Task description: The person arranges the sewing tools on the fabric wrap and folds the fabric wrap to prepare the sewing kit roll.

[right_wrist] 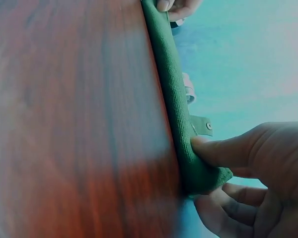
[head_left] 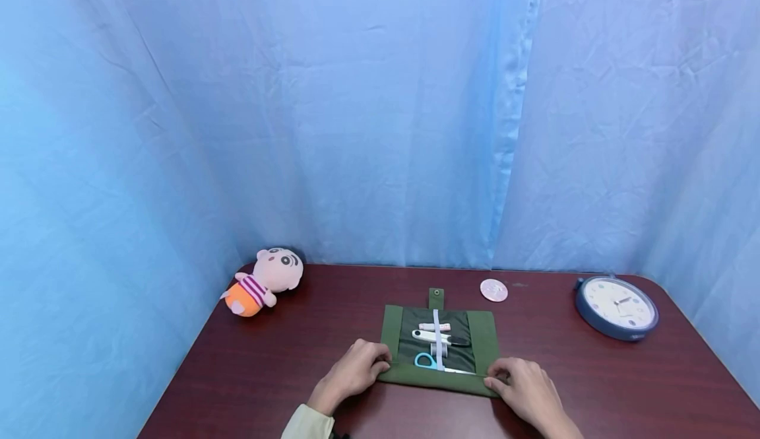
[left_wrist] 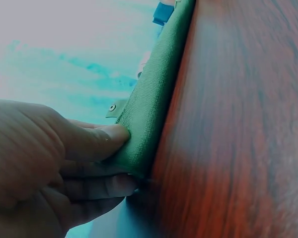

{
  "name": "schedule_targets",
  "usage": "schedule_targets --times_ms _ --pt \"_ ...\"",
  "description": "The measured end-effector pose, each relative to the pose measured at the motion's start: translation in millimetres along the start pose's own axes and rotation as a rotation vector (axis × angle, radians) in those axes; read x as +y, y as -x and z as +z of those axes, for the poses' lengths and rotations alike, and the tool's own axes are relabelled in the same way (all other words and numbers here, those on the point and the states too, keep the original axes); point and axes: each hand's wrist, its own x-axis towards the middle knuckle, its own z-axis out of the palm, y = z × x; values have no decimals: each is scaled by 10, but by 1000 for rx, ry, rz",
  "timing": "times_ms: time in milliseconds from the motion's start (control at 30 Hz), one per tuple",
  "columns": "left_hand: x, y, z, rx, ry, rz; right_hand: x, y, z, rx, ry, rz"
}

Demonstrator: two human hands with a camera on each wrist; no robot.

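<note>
A green fabric sewing kit (head_left: 485,333) lies spread on the table, its near edge folded up into a band. My left hand (head_left: 356,370) pinches the left end of that fold, thumb on top. At the right end, my right hand (head_left: 528,386) grips the fold the same way. A white elastic strap (head_left: 437,323) crosses the dark inside panel. Beneath it are scissors with light blue handles (head_left: 417,360), a grey thread spool (head_left: 443,352), a white tool with a black end (head_left: 423,336) and a small pink-and-white piece (head_left: 426,327). The fold partly covers the scissors. A snap tab (head_left: 436,299) points away.
On the brown table (head_left: 273,360), a plush doll (head_left: 255,290) lies at the back left. A round pinkish disc (head_left: 494,290) lies behind the kit, and a blue-rimmed clock (head_left: 617,307) is at the right. Blue curtains (head_left: 386,129) surround the table.
</note>
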Motion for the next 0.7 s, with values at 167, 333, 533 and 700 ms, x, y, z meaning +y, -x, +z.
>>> schedule_targets --times_ms 167,333,533,700 --pt "-6 0 17 -2 6 -18 6 1 34 -5 -9 28" --pt "1 2 35 2 -45 -21 0 -15 43 -19 -4 32" --pt "-10 16 66 37 -147 5 14 3 32 0 -33 14" --pt "-36 36 101 116 -256 60 17 27 40 54 -45 -40"
